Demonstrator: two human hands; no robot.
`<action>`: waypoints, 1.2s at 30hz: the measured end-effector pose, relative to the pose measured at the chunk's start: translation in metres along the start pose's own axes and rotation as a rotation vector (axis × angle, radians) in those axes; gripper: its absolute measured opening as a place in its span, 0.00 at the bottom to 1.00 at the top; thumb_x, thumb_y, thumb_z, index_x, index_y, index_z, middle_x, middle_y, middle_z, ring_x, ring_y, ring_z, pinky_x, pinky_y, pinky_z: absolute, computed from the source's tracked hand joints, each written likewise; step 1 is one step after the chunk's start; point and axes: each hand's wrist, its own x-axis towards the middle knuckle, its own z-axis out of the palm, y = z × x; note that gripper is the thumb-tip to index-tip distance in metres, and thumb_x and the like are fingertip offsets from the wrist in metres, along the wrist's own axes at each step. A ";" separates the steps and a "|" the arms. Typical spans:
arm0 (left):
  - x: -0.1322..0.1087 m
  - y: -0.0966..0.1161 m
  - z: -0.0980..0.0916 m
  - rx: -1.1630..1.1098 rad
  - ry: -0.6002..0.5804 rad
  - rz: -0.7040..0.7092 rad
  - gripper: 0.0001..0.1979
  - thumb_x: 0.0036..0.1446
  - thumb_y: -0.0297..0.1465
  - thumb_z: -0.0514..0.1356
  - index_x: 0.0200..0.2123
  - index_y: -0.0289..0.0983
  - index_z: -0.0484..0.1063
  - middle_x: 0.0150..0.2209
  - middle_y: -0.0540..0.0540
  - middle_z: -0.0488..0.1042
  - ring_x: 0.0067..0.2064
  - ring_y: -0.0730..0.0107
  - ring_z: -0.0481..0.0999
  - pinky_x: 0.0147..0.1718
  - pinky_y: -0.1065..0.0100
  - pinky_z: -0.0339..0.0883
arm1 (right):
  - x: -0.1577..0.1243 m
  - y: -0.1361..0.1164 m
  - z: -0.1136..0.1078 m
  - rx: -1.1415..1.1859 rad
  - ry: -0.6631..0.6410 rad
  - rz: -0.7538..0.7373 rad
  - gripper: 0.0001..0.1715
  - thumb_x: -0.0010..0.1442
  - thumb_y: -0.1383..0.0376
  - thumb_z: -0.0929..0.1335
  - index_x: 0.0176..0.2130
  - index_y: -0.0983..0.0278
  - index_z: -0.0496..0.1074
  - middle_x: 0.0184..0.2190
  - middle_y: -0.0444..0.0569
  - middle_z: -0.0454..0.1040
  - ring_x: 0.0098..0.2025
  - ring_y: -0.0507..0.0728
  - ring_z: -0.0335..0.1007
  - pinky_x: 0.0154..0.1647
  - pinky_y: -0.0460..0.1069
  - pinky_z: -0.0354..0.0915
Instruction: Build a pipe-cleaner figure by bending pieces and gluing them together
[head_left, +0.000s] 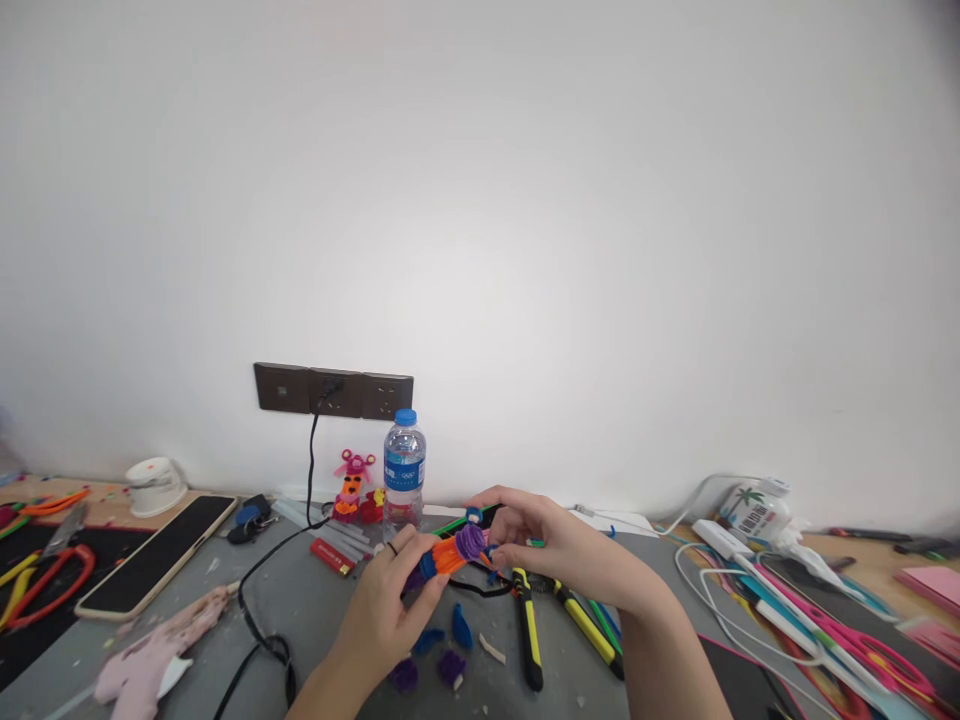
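My left hand [394, 590] is closed round the lower end of a pipe-cleaner figure [450, 552] with orange, purple and blue parts. At the figure's purple end, my right hand [529, 530] pinches a small blue-and-orange part; its fingertips partly hide it. The figure is tilted, held above the grey mat [345, 640]. Below it lie blue fuzzy pieces [461, 627] and purple fuzzy pieces [451, 668]. Pliers with black-and-yellow handles [529, 635] rest under my right hand, their head partly hidden.
A water bottle [404, 470] stands behind my left hand, beside a finished-looking pipe-cleaner figure [349, 490]. A pink glue gun [154, 655], a black cord [259, 590] and a phone [159, 555] lie left. Pink scissors [862, 645] and white cables [705, 590] lie right.
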 end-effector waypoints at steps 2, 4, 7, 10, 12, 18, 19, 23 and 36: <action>0.000 0.000 0.000 -0.005 -0.003 0.003 0.14 0.64 0.36 0.53 0.50 0.40 0.70 0.47 0.37 0.76 0.48 0.53 0.77 0.40 0.64 0.73 | 0.000 0.001 0.000 -0.003 0.002 -0.001 0.26 0.60 0.65 0.70 0.57 0.57 0.66 0.33 0.44 0.74 0.35 0.55 0.70 0.37 0.51 0.65; 0.000 -0.001 0.000 -0.005 -0.009 0.000 0.14 0.65 0.36 0.53 0.50 0.40 0.70 0.47 0.36 0.76 0.46 0.54 0.78 0.40 0.64 0.73 | -0.001 0.001 0.000 0.002 0.003 -0.006 0.26 0.60 0.65 0.70 0.57 0.57 0.66 0.33 0.45 0.74 0.35 0.55 0.70 0.37 0.50 0.65; -0.001 -0.002 0.000 0.000 -0.006 -0.010 0.14 0.64 0.36 0.54 0.50 0.40 0.71 0.47 0.36 0.76 0.45 0.55 0.78 0.40 0.64 0.73 | -0.001 0.002 0.000 0.006 -0.005 -0.009 0.26 0.60 0.64 0.70 0.57 0.57 0.66 0.33 0.45 0.75 0.35 0.55 0.70 0.37 0.50 0.65; -0.002 -0.003 0.000 0.003 0.002 -0.018 0.15 0.64 0.36 0.55 0.51 0.41 0.71 0.48 0.36 0.77 0.47 0.53 0.78 0.41 0.63 0.74 | -0.002 0.001 0.000 -0.001 -0.003 -0.003 0.26 0.60 0.64 0.70 0.57 0.57 0.66 0.33 0.45 0.75 0.35 0.55 0.70 0.37 0.50 0.65; -0.002 -0.004 0.001 0.006 0.003 -0.022 0.15 0.64 0.36 0.55 0.51 0.40 0.71 0.49 0.36 0.76 0.48 0.52 0.77 0.42 0.62 0.74 | -0.002 0.001 0.000 -0.006 -0.001 -0.003 0.26 0.60 0.64 0.70 0.57 0.57 0.66 0.33 0.45 0.75 0.35 0.55 0.70 0.37 0.50 0.65; -0.001 -0.002 0.001 0.010 0.003 0.004 0.15 0.64 0.36 0.54 0.51 0.40 0.71 0.48 0.36 0.77 0.47 0.53 0.78 0.41 0.62 0.74 | -0.001 -0.001 0.000 -0.005 -0.007 -0.004 0.26 0.60 0.64 0.70 0.57 0.57 0.66 0.33 0.45 0.75 0.35 0.55 0.70 0.37 0.50 0.65; -0.001 -0.002 0.000 0.013 0.010 0.008 0.14 0.64 0.36 0.54 0.51 0.40 0.71 0.48 0.37 0.77 0.47 0.53 0.78 0.41 0.62 0.74 | -0.001 -0.001 0.000 -0.007 -0.009 -0.002 0.26 0.60 0.64 0.70 0.57 0.57 0.66 0.33 0.45 0.75 0.35 0.55 0.70 0.37 0.50 0.65; -0.001 -0.001 0.000 0.003 0.023 0.018 0.14 0.63 0.36 0.55 0.50 0.41 0.71 0.46 0.38 0.77 0.44 0.55 0.79 0.38 0.64 0.74 | -0.002 -0.002 0.000 -0.011 -0.006 0.006 0.26 0.60 0.63 0.69 0.58 0.57 0.66 0.33 0.46 0.75 0.36 0.56 0.70 0.37 0.50 0.65; -0.002 -0.002 0.000 -0.015 0.033 0.009 0.15 0.63 0.36 0.56 0.51 0.41 0.72 0.48 0.38 0.77 0.50 0.53 0.77 0.43 0.62 0.74 | -0.003 -0.007 0.000 0.008 -0.005 0.034 0.26 0.59 0.63 0.70 0.57 0.58 0.66 0.34 0.46 0.76 0.36 0.56 0.71 0.38 0.51 0.66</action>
